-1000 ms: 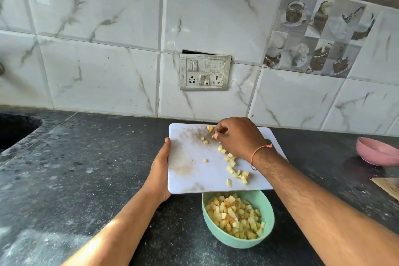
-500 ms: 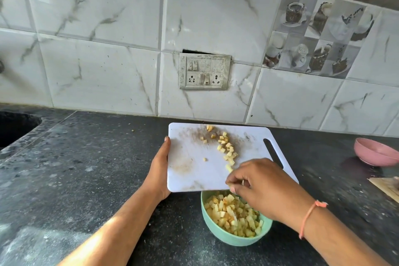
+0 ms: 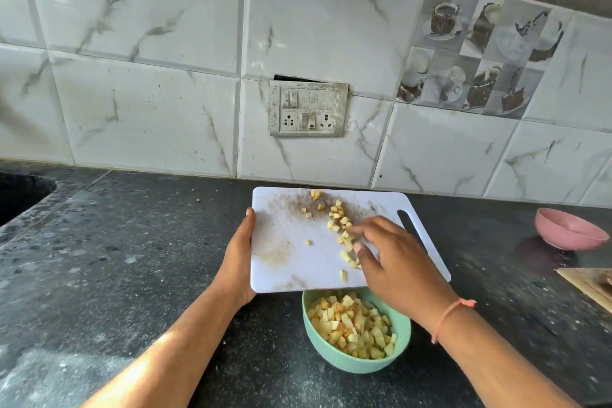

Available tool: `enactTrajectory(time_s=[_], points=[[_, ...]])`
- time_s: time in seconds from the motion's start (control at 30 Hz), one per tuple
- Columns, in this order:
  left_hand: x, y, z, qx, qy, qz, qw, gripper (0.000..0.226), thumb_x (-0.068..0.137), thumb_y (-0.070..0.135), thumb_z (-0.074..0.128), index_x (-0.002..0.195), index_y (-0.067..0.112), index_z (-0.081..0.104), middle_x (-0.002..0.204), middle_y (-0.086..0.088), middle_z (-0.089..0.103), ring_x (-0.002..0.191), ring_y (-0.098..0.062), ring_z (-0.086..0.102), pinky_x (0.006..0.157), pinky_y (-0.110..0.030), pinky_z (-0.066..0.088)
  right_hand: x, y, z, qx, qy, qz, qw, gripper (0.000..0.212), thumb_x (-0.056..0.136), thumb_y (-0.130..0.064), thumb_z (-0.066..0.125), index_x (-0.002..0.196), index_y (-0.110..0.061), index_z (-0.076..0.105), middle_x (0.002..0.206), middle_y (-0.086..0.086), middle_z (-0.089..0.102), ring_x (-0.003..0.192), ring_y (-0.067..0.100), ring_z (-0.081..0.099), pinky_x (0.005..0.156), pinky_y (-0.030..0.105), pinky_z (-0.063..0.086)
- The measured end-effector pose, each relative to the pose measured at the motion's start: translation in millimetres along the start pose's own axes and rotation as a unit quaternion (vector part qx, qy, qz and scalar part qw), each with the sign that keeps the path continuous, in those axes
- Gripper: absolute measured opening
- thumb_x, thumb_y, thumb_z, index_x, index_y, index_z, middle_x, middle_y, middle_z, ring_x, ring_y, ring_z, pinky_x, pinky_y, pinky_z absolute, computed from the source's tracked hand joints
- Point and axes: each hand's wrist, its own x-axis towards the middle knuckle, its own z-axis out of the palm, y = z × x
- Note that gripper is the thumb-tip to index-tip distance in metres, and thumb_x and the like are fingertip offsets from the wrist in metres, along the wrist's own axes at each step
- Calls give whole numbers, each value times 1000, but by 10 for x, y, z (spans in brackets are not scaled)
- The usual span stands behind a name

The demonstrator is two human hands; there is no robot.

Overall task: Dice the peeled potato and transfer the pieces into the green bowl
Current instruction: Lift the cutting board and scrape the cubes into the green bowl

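Since half a second ago, her right hand (image 3: 394,255) is reaching back up the white cutting board (image 3: 288,262), fingers loosely spread beside the leftover potato cubes (image 3: 341,225). Left hand (image 3: 240,262) is gripping the board's edge, tilting it over the green bowl (image 3: 356,363) on the tabletop (image 3: 132,258). Dicing looks done, bowl's mostly full, just stragglers left to sweep.

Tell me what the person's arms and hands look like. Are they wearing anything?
Both arms are bare, with no sleeves showing. The left hand wears nothing: no gloves or rings show. The right hand is bare too, but its wrist carries a thin orange-pink thread bracelet with a small knot sticking out.
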Motion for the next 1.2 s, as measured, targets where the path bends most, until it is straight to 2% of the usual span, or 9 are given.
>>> enactTrajectory(time_s=[0.1, 0.27, 0.37, 0.57, 0.83, 0.93, 1.0, 1.1, 1.2], points=[[-13, 4, 5, 5, -6, 4, 1000, 64, 103, 63, 40, 139, 16, 64, 132, -20, 71, 119, -41, 70, 98, -59, 55, 327, 93, 135, 30, 37, 17, 999, 42, 108, -30, 48, 149, -23, 49, 150, -11, 47, 139, 6, 41, 107, 0, 15], [-22, 15, 9, 4, -3, 4, 1000, 67, 103, 65, 40, 141, 15, 64, 135, -21, 69, 123, -43, 68, 106, -62, 50, 882, 153, 237, 123, -11, 9, 992, 52, 110, -42, 41, 160, -30, 33, 165, -15, 32, 149, 5, 32, 122, 30, 29], [-22, 9, 9, 2, -5, 3, 1000, 69, 103, 65, 39, 142, 13, 64, 137, -22, 68, 126, -43, 66, 113, -63, 45, 983, 126, 309, 144, -52, -30, 988, 50, 109, -43, 41, 158, -35, 37, 164, -14, 35, 148, 1, 33, 124, 36, 29], [-26, 6, -5, 20, -6, 1, 1000, 71, 105, 64, 36, 143, 10, 63, 137, -23, 67, 128, -43, 64, 114, -61, 44, 567, 106, 272, 179, -91, -117, 973, 39, 112, -25, 44, 149, -30, 54, 155, -16, 49, 147, -3, 34, 124, 33, 30], [-11, -6, -10, 34, 15, 9, 999, 69, 104, 64, 39, 140, 12, 64, 131, -22, 71, 118, -41, 70, 98, -55, 55, -256, 13, 109, 269, -173, -120, 940, 30, 110, -15, 47, 129, -14, 71, 133, -9, 68, 137, 10, 54, 112, 39, 47], [-18, 12, 1, 24, 25, 12, 999, 63, 104, 63, 40, 136, 16, 67, 127, -19, 73, 111, -39, 74, 91, -55, 58, -311, -1, 35, 305, -151, -115, 933, 28, 109, -18, 49, 122, -13, 74, 120, -4, 73, 121, 22, 66, 102, 48, 52], [0, 11, -16, 18, 32, 13, 999, 63, 104, 64, 42, 137, 16, 66, 130, -20, 72, 115, -41, 72, 98, -60, 55, -250, 14, -12, 341, -113, -102, 928, 28, 109, -19, 49, 121, -12, 73, 119, 0, 74, 115, 30, 68, 102, 54, 53], [17, 1, -29, 14, 31, 9, 999, 64, 104, 64, 41, 138, 16, 66, 130, -20, 72, 119, -42, 70, 102, -62, 52, -129, 35, -42, 355, -76, -86, 928, 29, 109, -16, 47, 125, -11, 71, 125, -1, 73, 129, 23, 61, 113, 48, 46], [24, 0, -41, 11, 24, 2, 1000, 67, 104, 66, 41, 141, 15, 65, 133, -21, 71, 122, -44, 68, 107, -64, 49, -96, -5, 8, 331, -116, -79, 933, 32, 110, -20, 45, 134, -18, 67, 139, -9, 66, 143, 11, 47, 120, 40, 38]])
